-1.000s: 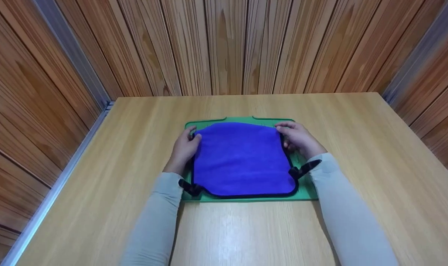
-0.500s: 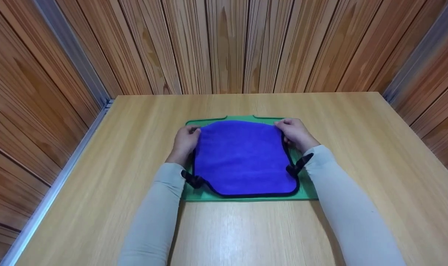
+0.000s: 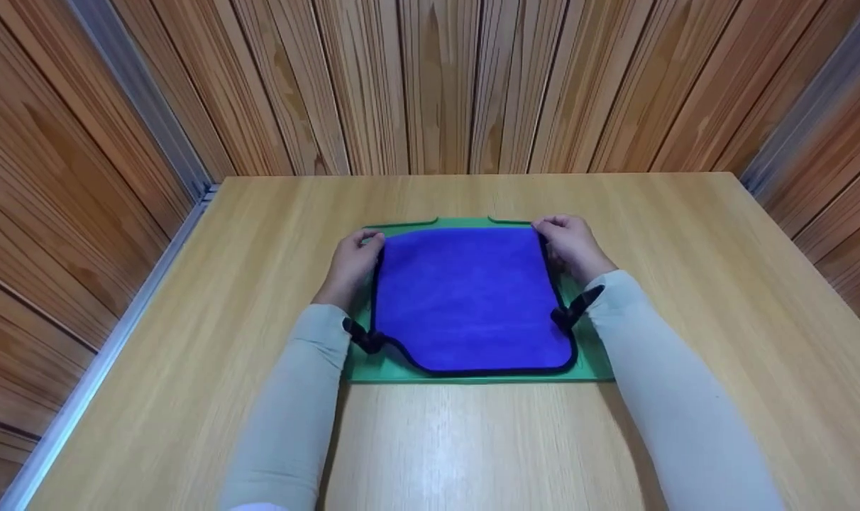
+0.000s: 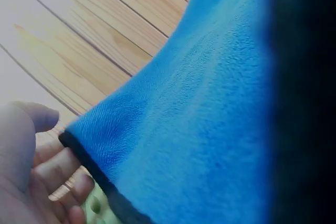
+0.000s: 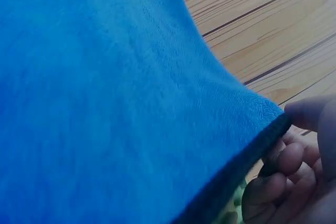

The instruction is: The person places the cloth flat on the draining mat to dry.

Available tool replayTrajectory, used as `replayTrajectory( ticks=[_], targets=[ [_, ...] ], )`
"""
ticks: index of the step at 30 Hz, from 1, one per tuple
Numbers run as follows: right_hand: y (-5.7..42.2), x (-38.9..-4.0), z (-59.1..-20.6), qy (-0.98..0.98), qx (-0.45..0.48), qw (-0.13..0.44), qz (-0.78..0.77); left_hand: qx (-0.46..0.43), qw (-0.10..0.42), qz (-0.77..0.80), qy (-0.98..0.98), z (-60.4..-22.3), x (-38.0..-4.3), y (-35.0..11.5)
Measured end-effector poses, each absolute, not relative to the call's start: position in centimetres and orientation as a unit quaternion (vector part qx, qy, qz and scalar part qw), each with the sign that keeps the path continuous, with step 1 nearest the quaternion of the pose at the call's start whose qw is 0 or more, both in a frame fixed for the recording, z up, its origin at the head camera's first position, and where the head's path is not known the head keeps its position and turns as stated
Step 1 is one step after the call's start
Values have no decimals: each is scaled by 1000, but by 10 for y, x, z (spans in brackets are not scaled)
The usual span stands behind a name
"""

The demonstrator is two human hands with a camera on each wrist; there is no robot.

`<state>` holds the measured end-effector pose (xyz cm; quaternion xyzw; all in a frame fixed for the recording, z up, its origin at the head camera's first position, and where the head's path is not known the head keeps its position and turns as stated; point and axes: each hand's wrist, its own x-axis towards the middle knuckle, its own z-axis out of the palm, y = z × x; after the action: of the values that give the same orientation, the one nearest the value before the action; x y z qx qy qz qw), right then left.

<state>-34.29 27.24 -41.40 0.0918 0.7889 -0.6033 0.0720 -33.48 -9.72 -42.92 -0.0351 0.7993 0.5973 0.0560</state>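
Observation:
A plush blue towel (image 3: 472, 298) with black edging is spread over a green board (image 3: 593, 355) on the table. My left hand (image 3: 350, 266) holds its far left corner; in the left wrist view the thumb (image 4: 44, 116) stands slightly off the edge, with the fingers (image 4: 58, 169) behind the corner. The far right corner is pinched by my right hand (image 3: 575, 248), its thumb (image 5: 304, 113) against the edging and the other fingers curled below. Toward me, the towel's near left corner curves inward beside the left wrist strap. Most of the board is hidden under the towel.
The light wooden table (image 3: 487, 447) extends on all sides of the board. Wood-plank walls (image 3: 437, 85) stand behind and at both sides, with metal posts (image 3: 146, 92) in the corners. Black straps (image 3: 577, 306) on both wrists reach over the towel's sides.
Both hands have moved a little away from me, drawing the towel's far edge straighter. The right fingers, looser before, now pinch the corner. The near left corner has pulled inward.

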Motion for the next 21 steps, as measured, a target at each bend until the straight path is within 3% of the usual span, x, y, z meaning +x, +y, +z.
replayTrajectory(
  ticks=[5,9,17,21],
  targets=[
    [266,-351,-414,814,102,103,-562,-22,106,527,843,-419,-342,-92],
    [263,-353,-414,834,97,95,-535,-9,119,502,857,-415,-343,-94],
    [267,-349,-410,823,62,12,-565,-4,33,539,841,-416,-340,-106],
    [269,-348,-410,820,58,11,-570,-6,29,578,815,-419,-340,-109]
  ],
)
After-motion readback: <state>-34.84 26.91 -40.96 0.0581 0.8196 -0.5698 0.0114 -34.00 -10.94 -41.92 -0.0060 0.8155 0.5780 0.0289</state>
